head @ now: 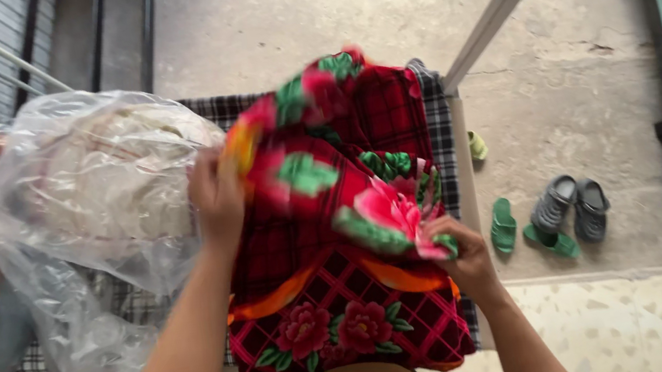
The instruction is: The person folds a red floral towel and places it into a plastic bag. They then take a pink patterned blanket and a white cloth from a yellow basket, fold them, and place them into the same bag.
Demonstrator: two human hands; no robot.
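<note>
Gripping floral blanket [326, 213] edges, seemingly: both hands.

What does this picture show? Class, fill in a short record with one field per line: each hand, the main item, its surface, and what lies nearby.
Left hand: left hand grips the far left edge of the blanket
Right hand: right hand grips a near right fold
Main item: red checked blanket with pink flowers and green leaves, partly folded
Surface: checked cloth over a table
Left side: clear plastic bag holding pale fabric
Floor: grey sandals and green sandals on concrete
</note>
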